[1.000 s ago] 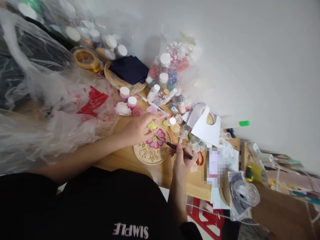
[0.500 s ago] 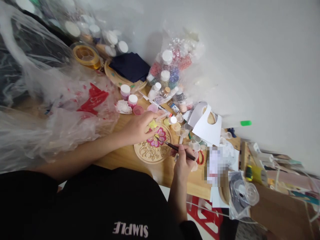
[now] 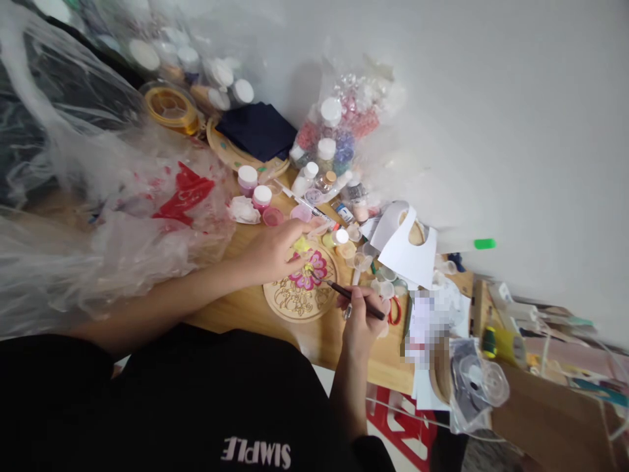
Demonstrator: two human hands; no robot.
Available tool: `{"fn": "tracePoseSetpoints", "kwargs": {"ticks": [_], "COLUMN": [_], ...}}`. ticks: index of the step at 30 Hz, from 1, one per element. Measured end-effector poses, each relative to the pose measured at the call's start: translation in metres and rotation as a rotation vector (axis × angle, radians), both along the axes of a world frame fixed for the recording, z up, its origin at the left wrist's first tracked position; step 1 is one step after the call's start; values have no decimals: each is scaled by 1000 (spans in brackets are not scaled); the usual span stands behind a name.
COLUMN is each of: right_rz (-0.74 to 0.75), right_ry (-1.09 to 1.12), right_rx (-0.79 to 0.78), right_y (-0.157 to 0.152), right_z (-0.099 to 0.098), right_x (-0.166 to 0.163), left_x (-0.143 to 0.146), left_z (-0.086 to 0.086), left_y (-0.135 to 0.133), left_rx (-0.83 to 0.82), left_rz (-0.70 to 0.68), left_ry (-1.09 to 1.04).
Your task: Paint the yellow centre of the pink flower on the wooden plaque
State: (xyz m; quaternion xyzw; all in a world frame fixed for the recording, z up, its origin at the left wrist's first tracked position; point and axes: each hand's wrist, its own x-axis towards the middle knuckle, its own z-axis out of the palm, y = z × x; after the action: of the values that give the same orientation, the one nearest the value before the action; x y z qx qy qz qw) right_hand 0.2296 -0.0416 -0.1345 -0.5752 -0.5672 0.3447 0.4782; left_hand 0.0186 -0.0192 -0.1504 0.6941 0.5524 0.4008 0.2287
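A round carved wooden disc (image 3: pixel 299 295) lies on the wooden table (image 3: pixel 255 311), with a flower on it painted pink and yellow. My left hand (image 3: pixel 272 249) rests on the disc's upper left edge, fingers curled down on it. My right hand (image 3: pixel 361 318) is closed in a pinch on a thin dark paintbrush (image 3: pixel 351 298). The brush tip sits near the flower's right side.
Small paint pots with white lids (image 3: pixel 254 187), bead jars in a clear bag (image 3: pixel 334 134), a navy cloth (image 3: pixel 258 131) and a yellow tape roll (image 3: pixel 170 108) crowd the table's back. Crumpled clear plastic (image 3: pixel 98 216) covers the left. White paper cut-outs (image 3: pixel 407 249) and small cups lie to the right.
The brush tip has drawn back from the yellow flower centre toward the disc's right side. My left hand stays on the disc. The view shifted slightly.
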Motion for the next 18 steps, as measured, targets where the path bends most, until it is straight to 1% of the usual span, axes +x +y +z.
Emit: {"fn": "tracePoseSetpoints", "kwargs": {"ticks": [4, 8, 11, 13, 15, 18], "right_rz": [13, -9, -16, -30, -61, -113], "right_ry": [25, 28, 78, 124, 179, 272], "right_rx": [-48, -29, -9, -18, -39, -77], "right_y": [1, 1, 0, 0, 1, 2], "right_z": [-1, -2, -4, -4, -5, -6], "right_x": [1, 2, 3, 4, 4, 4], "left_x": [-1, -1, 1, 1, -1, -12], "left_z": [-1, -2, -4, -2, 4, 24], "left_y": [0, 0, 0, 0, -1, -10], "left_rx": [58, 20, -2, -19, -53, -138], "left_rz": [-12, -7, 16, 34, 35, 21], "left_ry": [-18, -15, -24, -43, -64, -71]}}
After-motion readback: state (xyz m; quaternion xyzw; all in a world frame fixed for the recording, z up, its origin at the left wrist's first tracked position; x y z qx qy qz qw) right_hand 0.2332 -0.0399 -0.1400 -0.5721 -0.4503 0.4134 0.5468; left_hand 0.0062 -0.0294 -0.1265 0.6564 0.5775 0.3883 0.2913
